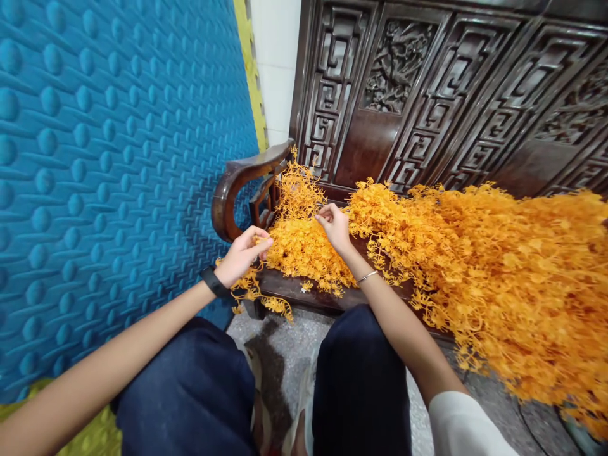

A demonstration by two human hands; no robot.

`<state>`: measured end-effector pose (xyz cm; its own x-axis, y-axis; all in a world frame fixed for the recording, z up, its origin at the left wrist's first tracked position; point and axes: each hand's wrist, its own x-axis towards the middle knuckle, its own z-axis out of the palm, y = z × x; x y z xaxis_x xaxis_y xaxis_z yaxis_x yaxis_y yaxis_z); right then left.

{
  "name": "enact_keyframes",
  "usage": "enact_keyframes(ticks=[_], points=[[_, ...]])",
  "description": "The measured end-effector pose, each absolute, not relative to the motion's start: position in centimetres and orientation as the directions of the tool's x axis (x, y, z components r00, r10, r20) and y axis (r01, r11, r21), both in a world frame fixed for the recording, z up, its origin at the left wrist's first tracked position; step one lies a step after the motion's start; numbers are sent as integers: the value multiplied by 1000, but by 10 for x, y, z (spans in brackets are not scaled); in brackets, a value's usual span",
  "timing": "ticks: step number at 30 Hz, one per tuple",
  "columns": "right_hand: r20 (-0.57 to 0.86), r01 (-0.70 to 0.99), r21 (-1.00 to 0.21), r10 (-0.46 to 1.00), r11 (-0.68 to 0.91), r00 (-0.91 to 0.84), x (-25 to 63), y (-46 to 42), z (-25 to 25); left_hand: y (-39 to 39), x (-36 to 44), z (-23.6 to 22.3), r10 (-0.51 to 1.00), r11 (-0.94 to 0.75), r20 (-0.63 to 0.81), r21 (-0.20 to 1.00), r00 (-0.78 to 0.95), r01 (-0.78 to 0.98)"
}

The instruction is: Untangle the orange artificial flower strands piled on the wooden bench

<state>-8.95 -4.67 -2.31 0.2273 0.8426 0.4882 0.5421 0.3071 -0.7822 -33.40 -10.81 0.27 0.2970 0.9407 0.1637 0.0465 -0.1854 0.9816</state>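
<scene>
My left hand (pixel 244 254) is closed, with a bit of orange showing between its thumb and fingers. Below it, an orange strand of small plastic-looking flowers (pixel 277 306) hangs over the bench's front edge. My right hand (pixel 335 228) is pinched closed above the smaller heap of orange flowers (pixel 304 244); what its fingertips hold, if anything, is too small to make out. That heap lies on the seat of a dark wooden bench (pixel 294 288), between my two hands. One loose flower (pixel 306 286) rests near the seat's front edge.
A large mass of orange flowers (pixel 532 272) covers the bench to the right and spills over its front. The curved armrest (pixel 223 199) stands at the left, beside blue foam matting (pixel 118 158). Behind rises a carved wooden backrest (pixel 365 145).
</scene>
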Motion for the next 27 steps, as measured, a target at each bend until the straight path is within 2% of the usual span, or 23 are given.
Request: enact_keyframes(ticks=[2, 5, 9, 12, 15, 17, 19, 24, 27], points=[[536, 663, -681, 828, 312, 161, -90, -45, -28, -107, -333, 2, 945, -169, 147, 984, 294, 50], [532, 771, -579, 839, 265, 111, -86, -43, -30, -106, -333, 1, 945, -140, 116, 988, 306, 59], [538, 778, -569, 836, 266, 107, -89, -51, -24, -105, -334, -1, 935, -136, 106, 988, 338, 67], [479, 581, -730, 875, 359, 62, -104, -66, -14, -105, -333, -2, 927, -125, 111, 992, 358, 15], [301, 259, -901, 932, 347, -202, -126, -85, -6, -105, -332, -3, 911, -129, 127, 991, 393, -23], [202, 163, -944, 890, 289, -408, -139, -95, -4, -106, -331, -2, 902, -152, 147, 988, 406, -22], [136, 135, -962, 849, 235, -511, -148, -100, -5, -106, -330, 0, 902, -177, 164, 984, 400, -5], [95, 41, -992, 902, 123, -420, -154, -99, -11, -105, -327, 3, 900, -222, 186, 974, 395, 49], [62, -11, -998, 903, 63, -426, -152, -98, -11, -103, -326, 2, 900, -231, 195, 972, 389, 48]])
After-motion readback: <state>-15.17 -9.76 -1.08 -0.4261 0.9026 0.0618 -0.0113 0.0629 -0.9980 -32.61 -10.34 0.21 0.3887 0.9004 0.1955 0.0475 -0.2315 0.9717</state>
